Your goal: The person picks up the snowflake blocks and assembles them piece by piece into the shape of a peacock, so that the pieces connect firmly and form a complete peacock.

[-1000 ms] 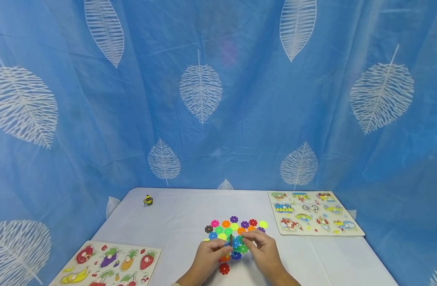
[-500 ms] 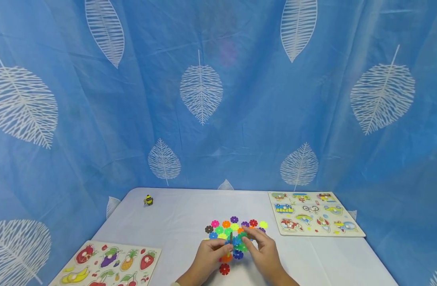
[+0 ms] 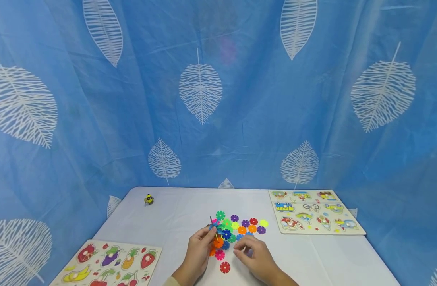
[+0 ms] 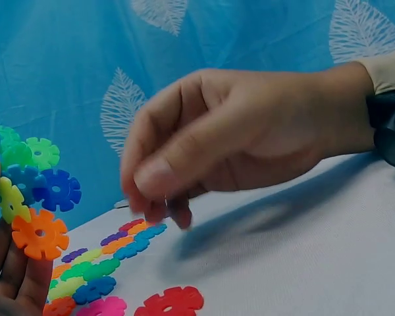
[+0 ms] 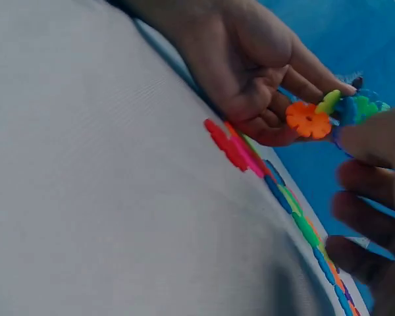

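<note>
My left hand [image 3: 197, 252] pinches a cluster of interlocked snowflake discs [image 3: 218, 242] between thumb and fingers. Blue, green, yellow and orange discs show in it; in the left wrist view an orange disc [image 4: 41, 233] hangs at its lower end. Apart from the cluster, to its right, is my right hand [image 3: 256, 254], with bent fingers, blurred in the left wrist view, and nothing visible in its grasp. Under and behind both hands, loose snowflake discs [image 3: 252, 228] lie flat in rows. One red disc [image 3: 225, 267] lies nearest the front, between the wrists.
A fruit puzzle board [image 3: 107, 264] lies at the front left of the white table [image 3: 182, 214]. At the back right is a vehicle puzzle board [image 3: 315, 212]. A small yellow and black figure [image 3: 149, 199] stands at the back left. Behind hangs a blue leaf-patterned curtain [image 3: 247, 119].
The left hand has moved left and turned the disc cluster, so more discs show. My right hand has come away from the cluster and dropped lower, toward the table front.
</note>
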### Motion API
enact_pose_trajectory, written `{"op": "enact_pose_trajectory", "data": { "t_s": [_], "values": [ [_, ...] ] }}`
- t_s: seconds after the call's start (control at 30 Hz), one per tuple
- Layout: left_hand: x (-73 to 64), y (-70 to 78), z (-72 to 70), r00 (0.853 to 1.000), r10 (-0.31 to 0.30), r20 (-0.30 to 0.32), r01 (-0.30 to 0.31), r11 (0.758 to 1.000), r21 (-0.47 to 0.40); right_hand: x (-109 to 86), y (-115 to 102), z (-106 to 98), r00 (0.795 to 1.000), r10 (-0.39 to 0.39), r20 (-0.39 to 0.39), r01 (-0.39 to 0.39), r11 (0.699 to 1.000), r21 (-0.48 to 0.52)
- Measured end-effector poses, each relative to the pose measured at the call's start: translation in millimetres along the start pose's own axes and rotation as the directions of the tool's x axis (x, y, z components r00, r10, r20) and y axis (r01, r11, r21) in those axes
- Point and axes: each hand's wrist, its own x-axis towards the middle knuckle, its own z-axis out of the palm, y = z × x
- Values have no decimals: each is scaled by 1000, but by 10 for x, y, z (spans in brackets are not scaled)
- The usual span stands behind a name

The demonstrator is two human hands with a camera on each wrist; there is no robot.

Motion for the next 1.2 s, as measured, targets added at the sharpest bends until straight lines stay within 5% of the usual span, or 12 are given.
{"op": "enact_pose_trajectory", "data": {
  "t_s": [0.13,0.3,0.43,0.63,0.83,1.0,1.2],
  "values": [
    [-4,16,-12,1000,-15,10,16,999,-31,-7,2,6,960,36,279,-20,998,-60],
    [0,20,-15,1000,-27,9,27,998,-51,-12,-4,34,920,-11,392,86,981,-174],
    [1,29,-11,1000,-31,1,31,998,-60,-3,-7,45,902,-73,425,172,965,-200],
    [1,39,-4,999,-44,11,45,995,-90,12,-13,44,896,-29,444,116,979,-170],
    [6,30,-8,999,-49,6,49,994,-94,-6,-10,51,913,-43,407,85,993,-85],
    [23,23,-6,999,-45,-1,45,996,-75,-5,-20,23,929,55,365,-75,996,42],
    [11,6,7,999,-32,-21,31,999,-42,-1,-27,-43,904,267,334,-315,944,98]
  ]
}}
